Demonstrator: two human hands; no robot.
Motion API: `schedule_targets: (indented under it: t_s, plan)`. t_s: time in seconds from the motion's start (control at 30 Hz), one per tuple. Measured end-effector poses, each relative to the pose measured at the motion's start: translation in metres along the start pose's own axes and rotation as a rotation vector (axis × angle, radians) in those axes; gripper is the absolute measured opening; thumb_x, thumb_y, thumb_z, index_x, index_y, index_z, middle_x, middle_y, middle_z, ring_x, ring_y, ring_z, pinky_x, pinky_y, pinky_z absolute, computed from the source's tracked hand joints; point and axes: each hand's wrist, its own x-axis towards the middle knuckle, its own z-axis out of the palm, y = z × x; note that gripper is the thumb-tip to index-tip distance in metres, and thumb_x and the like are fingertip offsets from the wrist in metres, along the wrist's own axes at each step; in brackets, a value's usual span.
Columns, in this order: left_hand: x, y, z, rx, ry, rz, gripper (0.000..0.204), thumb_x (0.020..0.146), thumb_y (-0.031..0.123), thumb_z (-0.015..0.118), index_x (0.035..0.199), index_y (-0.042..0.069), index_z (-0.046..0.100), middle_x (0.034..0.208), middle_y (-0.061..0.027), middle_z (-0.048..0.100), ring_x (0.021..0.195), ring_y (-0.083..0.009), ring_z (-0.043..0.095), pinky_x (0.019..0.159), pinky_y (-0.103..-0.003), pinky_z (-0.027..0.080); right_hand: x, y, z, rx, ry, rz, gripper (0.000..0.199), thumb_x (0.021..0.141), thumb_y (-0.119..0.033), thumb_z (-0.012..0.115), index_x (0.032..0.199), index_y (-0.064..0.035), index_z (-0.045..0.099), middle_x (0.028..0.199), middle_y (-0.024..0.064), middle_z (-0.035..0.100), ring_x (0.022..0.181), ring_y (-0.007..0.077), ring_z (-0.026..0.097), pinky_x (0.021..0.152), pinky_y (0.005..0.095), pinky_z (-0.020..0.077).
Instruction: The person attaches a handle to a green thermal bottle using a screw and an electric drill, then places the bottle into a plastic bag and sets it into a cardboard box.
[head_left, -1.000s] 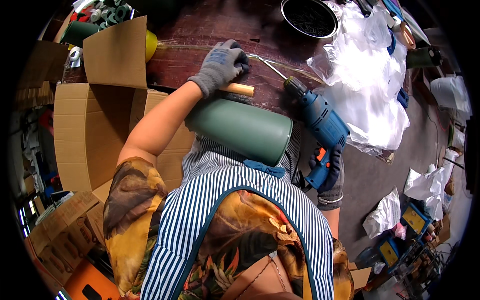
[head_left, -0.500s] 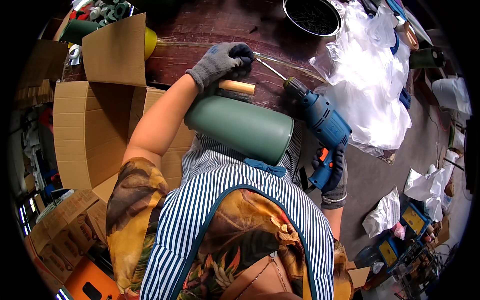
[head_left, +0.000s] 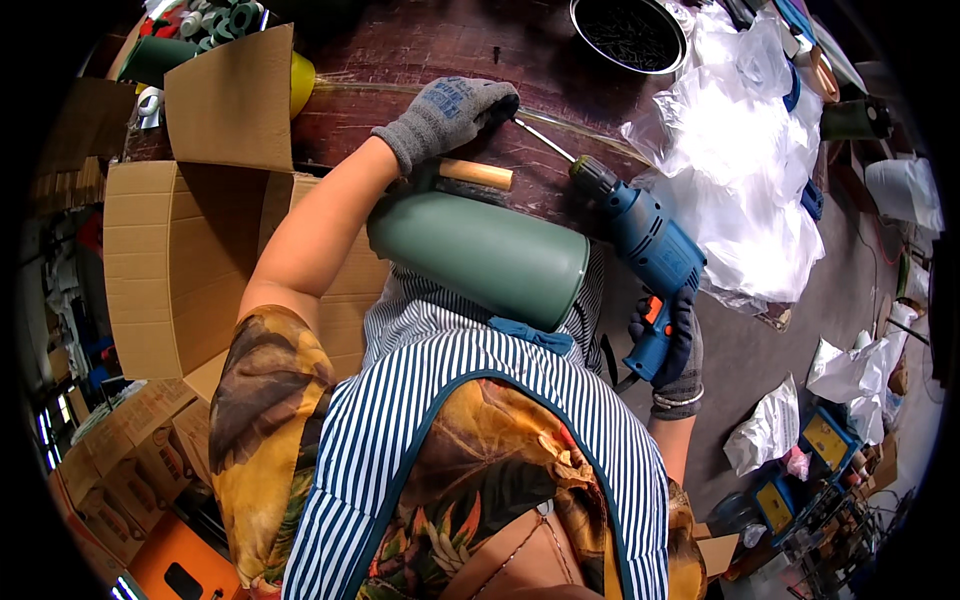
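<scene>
Left hand [head_left: 450, 112], grey knit glove with dark fingertips: fingers curled in narrow above the surface [head_left: 400, 50], can't tell if something small is pinched, the fingertips hide it. Right hand [head_left: 680, 340], also gloved: wrapped around the grip of the blue drill [head_left: 655, 245], beside its orange trigger. Drill points up and left; its long thin bit [head_left: 545, 140] ends right at the left fingertips, contact not clear. Green cylinder [head_left: 480, 255] lies on its side at the person's lap, near the edge of the surface, tilted so its right end sits lower; left forearm passes by its left end. Short light wood piece [head_left: 476, 174] just beyond the cylinder, below the left hand in view. Surface is dark red, scuffed; one small dark piece [head_left: 497, 54] on it past the left hand. Round bowl [head_left: 640, 71] at the far side, many thin dark pieces inside. Pile of clear plastic bags [head_left: 740, 170] to the right of the drill. Open cardboard box [head_left: 140, 270] left of the left arm, flap up, yellow object [head_left: 301, 90] partly behind the flap. Person wears a striped apron [head_left: 430, 360], blue fabric tie [head_left: 530, 335] at its front. White sack [head_left: 765, 430] on the grey floor [head_left: 735, 345], right side.
</scene>
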Motion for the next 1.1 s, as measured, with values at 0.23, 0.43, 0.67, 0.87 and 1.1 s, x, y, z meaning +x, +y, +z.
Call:
schedule_targets:
  t_s: [0.23,0.43,0.67,0.87,1.1]
  plan:
    - [-0.019,-0.003,-0.001,-0.545,0.129,-0.073,0.039,0.092,0.011,0.067,0.130,0.012,0.061,0.115,-0.0078,0.070,0.098,-0.0187,0.068,0.090,-0.032,0.055,0.004,0.002,-0.008,0.028,-0.052,-0.001,0.057,0.104,-0.045,0.053,0.132,0.0040,0.050,0.104,0.0193,0.067,0.082,0.0256,0.069,0.068,0.0350,0.0607]
    - [-0.089,0.019,-0.016,-0.262,-0.075,-0.068,0.050,0.082,0.020,0.079,0.129,0.013,0.066,0.114,-0.0071,0.067,0.107,-0.0234,0.063,0.100,-0.037,0.050,0.006,-0.005,-0.028,0.088,-0.057,0.045,0.055,0.103,-0.046,0.053,0.130,0.0016,0.052,0.105,0.0159,0.067,0.082,0.0247,0.068,0.066,0.0344,0.0594]
    - [-0.093,0.001,-0.021,-0.648,-0.015,-0.146,0.045,0.080,0.008,0.077,0.124,0.009,0.070,0.123,-0.0083,0.067,0.117,-0.0241,0.062,0.106,-0.038,0.048,-0.003,-0.046,-0.042,-0.141,-0.040,0.159,0.052,0.103,-0.047,0.052,0.125,0.0002,0.054,0.092,0.0160,0.066,0.069,0.0236,0.063,0.055,0.0313,0.0509]
    - [-0.090,0.002,-0.024,-1.028,-0.141,-0.312,0.050,0.084,0.003,0.074,0.132,0.002,0.061,0.131,-0.0111,0.065,0.121,-0.0213,0.061,0.108,-0.038,0.048,0.007,-0.057,-0.022,-0.217,-0.051,0.199,0.053,0.104,-0.048,0.050,0.124,0.0007,0.055,0.090,0.0163,0.066,0.065,0.0230,0.061,0.054,0.0307,0.0495]
    - [-0.087,0.004,-0.023,-1.070,-0.141,-0.334,0.046,0.083,0.002,0.073,0.127,0.000,0.062,0.128,-0.0115,0.066,0.121,-0.0222,0.061,0.109,-0.037,0.046,0.011,-0.061,0.001,-0.221,-0.012,0.292,0.056,0.103,-0.050,0.050,0.121,0.0033,0.056,0.085,0.0154,0.064,0.062,0.0218,0.060,0.055,0.0301,0.0488]
